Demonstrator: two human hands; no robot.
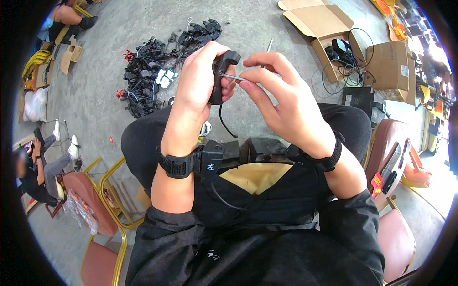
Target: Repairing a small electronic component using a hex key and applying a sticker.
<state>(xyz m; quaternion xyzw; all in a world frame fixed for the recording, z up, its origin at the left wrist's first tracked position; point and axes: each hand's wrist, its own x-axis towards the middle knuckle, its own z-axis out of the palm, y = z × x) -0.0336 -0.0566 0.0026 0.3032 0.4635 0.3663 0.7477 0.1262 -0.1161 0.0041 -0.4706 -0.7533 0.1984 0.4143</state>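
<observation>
In front of my knees, my left hand [193, 76] is closed around a black plastic housing [217, 88] with a curved top, held upright. A short black cable [222, 121] dangles below it. My right hand [288, 105] pinches a thin metal rod [234, 77], much like a hex key, between thumb and fingers. The rod's tip meets the side of the housing; whether it sits in a hole or screw I cannot tell. A second length of metal shows beyond my right fingers, and its join with the rod is hidden. Black straps with modules circle both wrists.
A pile of black cabled parts [143, 76] lies on the concrete floor ahead. An open cardboard box [329, 62] with black cables and a closed box [389, 64] stand at far right. Chairs [90, 202] flank me on both sides; other people sit at the left.
</observation>
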